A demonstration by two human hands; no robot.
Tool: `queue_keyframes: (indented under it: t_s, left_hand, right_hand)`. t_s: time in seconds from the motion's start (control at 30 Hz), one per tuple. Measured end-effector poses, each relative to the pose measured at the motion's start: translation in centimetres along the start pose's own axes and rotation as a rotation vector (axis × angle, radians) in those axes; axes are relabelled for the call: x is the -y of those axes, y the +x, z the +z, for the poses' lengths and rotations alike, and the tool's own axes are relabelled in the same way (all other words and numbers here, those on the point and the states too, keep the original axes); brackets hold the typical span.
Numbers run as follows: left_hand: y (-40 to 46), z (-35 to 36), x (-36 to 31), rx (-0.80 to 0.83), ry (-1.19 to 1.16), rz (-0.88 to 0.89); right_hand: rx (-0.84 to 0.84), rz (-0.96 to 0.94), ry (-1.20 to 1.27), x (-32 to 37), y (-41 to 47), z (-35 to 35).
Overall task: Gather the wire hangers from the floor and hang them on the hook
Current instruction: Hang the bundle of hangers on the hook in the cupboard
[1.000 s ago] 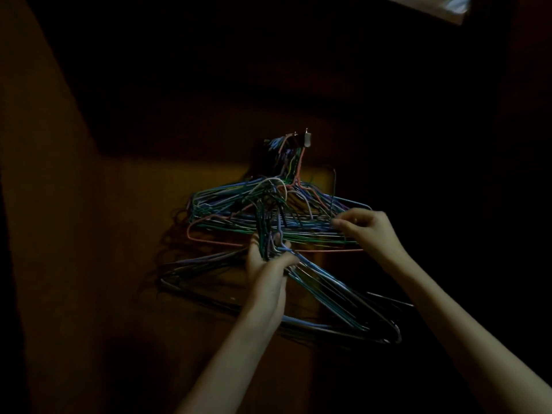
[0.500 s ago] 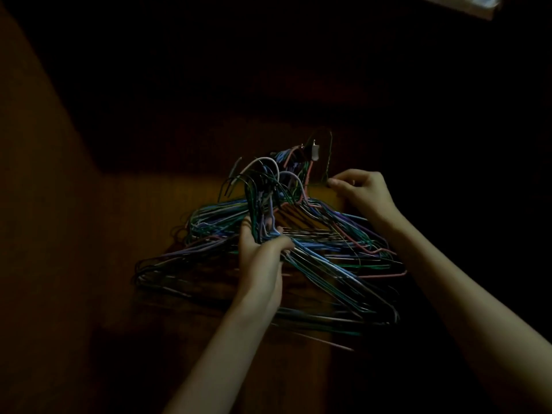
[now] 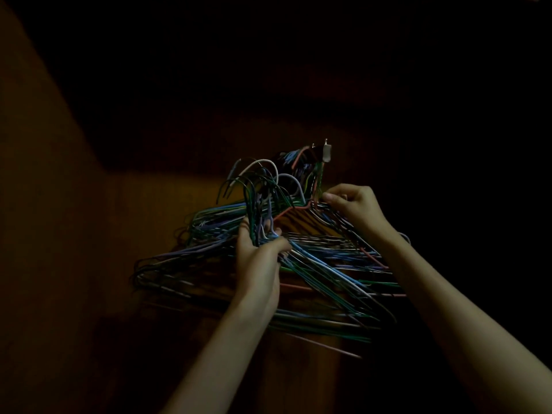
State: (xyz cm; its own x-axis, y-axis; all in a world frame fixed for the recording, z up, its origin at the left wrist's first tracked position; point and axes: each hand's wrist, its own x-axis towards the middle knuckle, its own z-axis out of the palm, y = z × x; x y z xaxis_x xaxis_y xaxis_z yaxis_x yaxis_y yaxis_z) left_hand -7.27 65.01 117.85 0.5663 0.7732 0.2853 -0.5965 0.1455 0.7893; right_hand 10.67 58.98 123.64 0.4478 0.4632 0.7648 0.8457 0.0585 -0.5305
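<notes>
A thick bundle of coloured wire hangers [image 3: 322, 270] is raised in front of a dim wooden wall. My left hand [image 3: 263, 258] grips the bundle by its necks, with the curved hooks [image 3: 260, 180] sticking up to the left of a small metal wall hook [image 3: 326, 152]. Several hangers [image 3: 304, 168] hang from that hook. My right hand [image 3: 355, 206] pinches the wires of the hanging ones just below the hook, at the top of a red hanger [image 3: 294, 209].
A brown wooden wall [image 3: 167, 222] fills the background, with a side wall [image 3: 44, 204] close on the left. The upper area and the right side are too dark to read.
My left hand has lifted the bundle up and toward the wall hook, so its curved hooks now stand beside the hook. My right hand rose from the hanging hangers' bars to just under the hook.
</notes>
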Motion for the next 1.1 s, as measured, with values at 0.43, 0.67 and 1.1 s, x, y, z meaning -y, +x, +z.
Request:
queue_keyframes:
  t_s: [0.43,0.67,1.1]
  left_hand:
    - [-1.1,0.1,0.6,0.003,0.004,-0.011]
    - [-2.1,-0.1,0.6,0.010,0.020,-0.015]
    - [-4.4,0.3,0.8,-0.008,-0.003,-0.053]
  right_hand:
    - [-0.029,0.006,0.037,0.1,-1.3,0.3]
    - [-0.139,-0.036,-0.196,0.2,-3.1,-1.0]
    - [0.386,0.168,-0.087,3.7,-10.6,0.4]
